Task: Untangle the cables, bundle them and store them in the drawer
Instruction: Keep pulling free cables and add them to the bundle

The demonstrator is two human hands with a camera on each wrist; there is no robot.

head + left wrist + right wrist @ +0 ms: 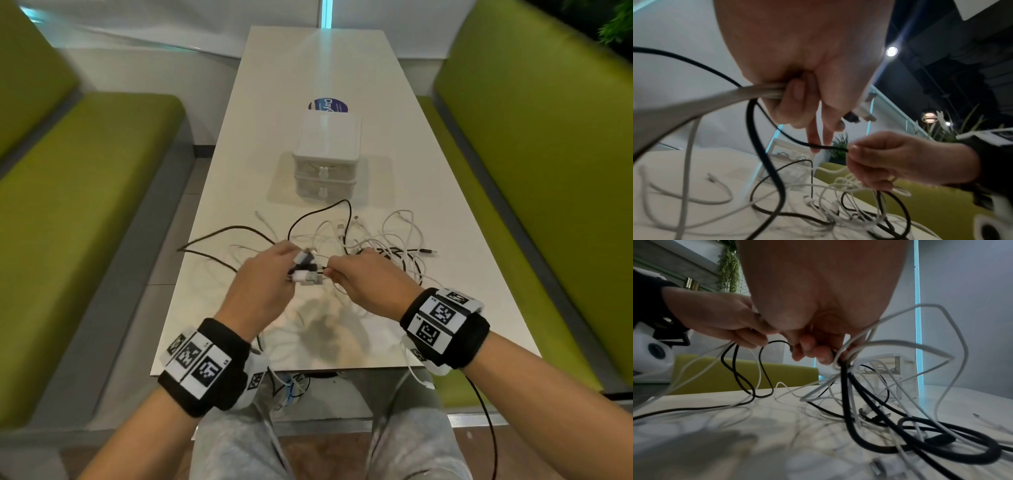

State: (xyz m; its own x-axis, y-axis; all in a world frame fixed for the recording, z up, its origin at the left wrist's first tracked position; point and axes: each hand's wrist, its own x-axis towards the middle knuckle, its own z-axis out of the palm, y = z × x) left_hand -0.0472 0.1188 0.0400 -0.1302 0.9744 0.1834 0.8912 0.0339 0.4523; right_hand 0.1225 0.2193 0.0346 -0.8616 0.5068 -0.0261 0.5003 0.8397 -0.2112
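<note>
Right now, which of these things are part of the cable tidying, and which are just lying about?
Part of the job:
cables, tangled on the table
plugs, gripped by the left hand
black cable, pinched by the right hand
drawer box, shut

Just there:
table
green benches
blue sticker

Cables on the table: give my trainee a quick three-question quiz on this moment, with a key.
1. True or false: both drawers of the white drawer box are shut.
2. What does the left hand grip? A) a bunch of cable plug ends B) the drawer knob C) nothing
3. Fill in: the right hand pinches a thin ____ cable that runs toward the left hand.

Key: 1 true. 2 A: black and white plug ends stick out of its fist. 3 black. The cable tangle lies unbundled on the table.
</note>
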